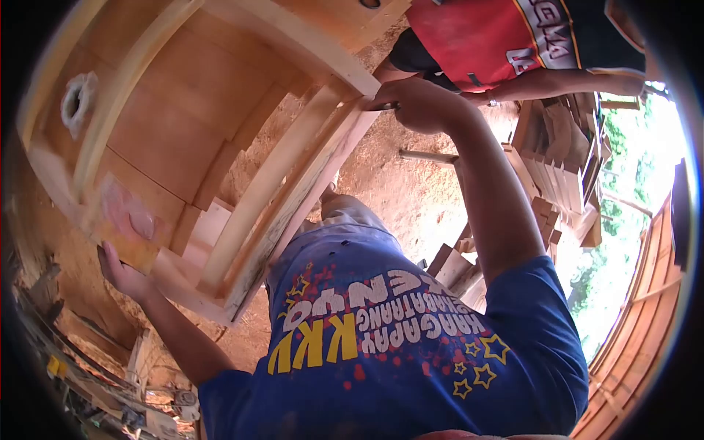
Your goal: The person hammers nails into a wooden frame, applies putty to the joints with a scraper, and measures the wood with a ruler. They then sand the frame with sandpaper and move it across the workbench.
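A large wooden furniture frame (293, 158) with curved ribs, slats and an inner panel fills the upper left, tilted in front of my body. My right hand (422, 106) is closed around its corner at the upper right; a small dark and shiny spot shows by the fingers, too small to name. At the lower left corner, my left hand (126, 275) grips the frame's edge, its fingers partly hidden behind the wood. Near that hand, a pinkish, glossy patch (132, 213) marks the panel. A pale ring-shaped patch (75, 106) lies farther up the frame.
A co-worker in a red and black jersey (484, 37) stands close at the upper right, an arm reaching toward the frame. Stacked wooden pieces (557, 158) stand to the right. Cluttered items (110, 389) lie at lower left. Brown, dusty ground (389, 176) shows below.
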Action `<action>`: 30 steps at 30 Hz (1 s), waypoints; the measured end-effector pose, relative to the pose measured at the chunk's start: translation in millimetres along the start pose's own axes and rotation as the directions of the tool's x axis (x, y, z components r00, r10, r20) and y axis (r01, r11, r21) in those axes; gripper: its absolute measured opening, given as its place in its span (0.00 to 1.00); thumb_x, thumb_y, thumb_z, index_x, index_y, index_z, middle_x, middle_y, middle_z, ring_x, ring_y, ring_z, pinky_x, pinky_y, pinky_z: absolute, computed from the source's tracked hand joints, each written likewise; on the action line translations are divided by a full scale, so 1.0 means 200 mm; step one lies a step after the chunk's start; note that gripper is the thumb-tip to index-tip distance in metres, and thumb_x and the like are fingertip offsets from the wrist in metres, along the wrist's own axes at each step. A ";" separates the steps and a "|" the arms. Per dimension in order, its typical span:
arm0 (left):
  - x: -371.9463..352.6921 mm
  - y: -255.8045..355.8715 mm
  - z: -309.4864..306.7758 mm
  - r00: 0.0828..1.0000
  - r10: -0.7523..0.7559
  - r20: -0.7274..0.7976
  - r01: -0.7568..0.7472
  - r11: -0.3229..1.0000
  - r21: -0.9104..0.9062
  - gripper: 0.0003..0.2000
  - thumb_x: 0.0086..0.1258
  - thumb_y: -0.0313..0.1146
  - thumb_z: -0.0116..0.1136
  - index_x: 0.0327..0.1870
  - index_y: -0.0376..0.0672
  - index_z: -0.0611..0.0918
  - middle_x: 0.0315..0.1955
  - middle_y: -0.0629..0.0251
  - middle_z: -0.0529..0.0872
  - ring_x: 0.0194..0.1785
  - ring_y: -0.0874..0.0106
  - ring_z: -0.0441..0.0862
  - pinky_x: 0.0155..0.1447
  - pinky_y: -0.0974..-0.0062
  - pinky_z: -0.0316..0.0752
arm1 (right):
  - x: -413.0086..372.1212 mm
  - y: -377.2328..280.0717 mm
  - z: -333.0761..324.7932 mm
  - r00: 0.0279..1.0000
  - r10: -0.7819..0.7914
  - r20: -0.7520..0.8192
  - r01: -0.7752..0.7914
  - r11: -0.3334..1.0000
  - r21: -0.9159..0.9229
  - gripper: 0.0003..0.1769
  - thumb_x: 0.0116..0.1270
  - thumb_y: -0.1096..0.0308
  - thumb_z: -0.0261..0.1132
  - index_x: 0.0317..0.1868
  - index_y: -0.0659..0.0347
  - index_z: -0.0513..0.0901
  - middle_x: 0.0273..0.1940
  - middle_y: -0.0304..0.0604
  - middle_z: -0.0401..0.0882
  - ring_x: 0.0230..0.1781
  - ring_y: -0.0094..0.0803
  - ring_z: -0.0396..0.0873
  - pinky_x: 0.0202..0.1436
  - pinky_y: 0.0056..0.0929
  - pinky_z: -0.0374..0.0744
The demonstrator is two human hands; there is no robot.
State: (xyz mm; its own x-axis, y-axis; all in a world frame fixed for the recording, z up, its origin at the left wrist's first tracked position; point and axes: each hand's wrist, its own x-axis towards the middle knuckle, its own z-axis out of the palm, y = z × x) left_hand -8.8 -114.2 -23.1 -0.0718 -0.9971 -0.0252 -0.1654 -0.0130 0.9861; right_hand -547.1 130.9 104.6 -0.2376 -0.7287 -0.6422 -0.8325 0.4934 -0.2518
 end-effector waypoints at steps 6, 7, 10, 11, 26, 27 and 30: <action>-0.02 0.04 0.04 0.997 -0.071 -0.022 0.066 0.981 -0.185 0.21 0.82 0.40 0.52 0.61 0.28 0.80 0.57 0.50 0.83 0.59 0.59 0.82 0.63 0.62 0.78 | 0.07 0.09 -0.09 0.994 -0.039 -0.103 0.038 0.999 -0.015 0.28 0.65 0.82 0.55 0.61 0.52 0.88 0.56 0.53 0.88 0.57 0.50 0.85 0.61 0.44 0.80; -0.02 0.03 0.04 0.997 -0.076 -0.024 0.069 0.978 -0.197 0.20 0.82 0.40 0.53 0.59 0.28 0.81 0.55 0.50 0.84 0.58 0.59 0.82 0.62 0.62 0.78 | 0.06 0.08 -0.08 0.997 -0.025 -0.074 0.022 0.999 -0.032 0.27 0.65 0.82 0.56 0.60 0.53 0.88 0.55 0.53 0.88 0.57 0.50 0.85 0.61 0.44 0.81; -0.02 0.04 0.06 0.997 -0.063 0.038 0.070 0.970 -0.234 0.23 0.82 0.42 0.52 0.63 0.29 0.79 0.59 0.50 0.83 0.62 0.57 0.81 0.66 0.60 0.76 | 0.01 0.03 -0.11 0.999 0.010 0.032 -0.007 0.997 -0.081 0.24 0.66 0.80 0.58 0.59 0.55 0.89 0.53 0.54 0.88 0.56 0.50 0.85 0.60 0.43 0.81; -0.04 0.07 0.11 0.988 -0.132 0.079 0.152 0.915 -0.373 0.23 0.83 0.42 0.51 0.66 0.30 0.77 0.61 0.51 0.82 0.64 0.57 0.80 0.68 0.60 0.75 | -0.01 0.04 -0.11 0.996 0.008 0.088 0.000 0.996 -0.087 0.23 0.66 0.80 0.58 0.58 0.55 0.89 0.52 0.54 0.88 0.56 0.50 0.85 0.60 0.43 0.81; -0.50 0.43 1.35 0.764 -0.461 0.452 0.574 0.805 -0.149 0.34 0.84 0.54 0.48 0.80 0.37 0.64 0.77 0.55 0.69 0.79 0.55 0.66 0.81 0.53 0.61 | -0.16 0.70 0.66 0.920 0.141 -0.366 0.379 -0.080 0.922 0.28 0.80 0.48 0.63 0.65 0.63 0.84 0.54 0.40 0.88 0.51 0.27 0.83 0.55 0.29 0.83; -0.51 0.42 1.38 0.760 -0.473 0.445 0.587 0.793 -0.160 0.34 0.84 0.54 0.48 0.80 0.37 0.63 0.77 0.55 0.69 0.80 0.55 0.65 0.82 0.53 0.60 | -0.11 0.72 0.71 0.913 0.115 -0.392 0.405 -0.130 0.905 0.26 0.80 0.51 0.64 0.65 0.64 0.84 0.57 0.42 0.86 0.54 0.27 0.82 0.56 0.29 0.82; -0.48 0.36 1.43 0.767 -0.473 0.433 0.541 0.840 -0.042 0.33 0.85 0.55 0.45 0.84 0.50 0.59 0.82 0.64 0.63 0.83 0.58 0.60 0.81 0.46 0.61 | 0.02 0.80 0.75 0.886 0.068 -0.460 0.464 -0.101 0.880 0.24 0.80 0.55 0.65 0.64 0.65 0.85 0.58 0.43 0.86 0.59 0.29 0.81 0.61 0.30 0.80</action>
State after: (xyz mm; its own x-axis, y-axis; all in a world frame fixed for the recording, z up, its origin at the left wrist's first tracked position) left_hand -295.0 2.8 3.7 -0.4026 -0.7265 -0.5569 -0.1368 -0.5538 0.8213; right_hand -605.8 278.7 -46.1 -0.4967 -0.8302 -0.2531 0.4139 0.0297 -0.9098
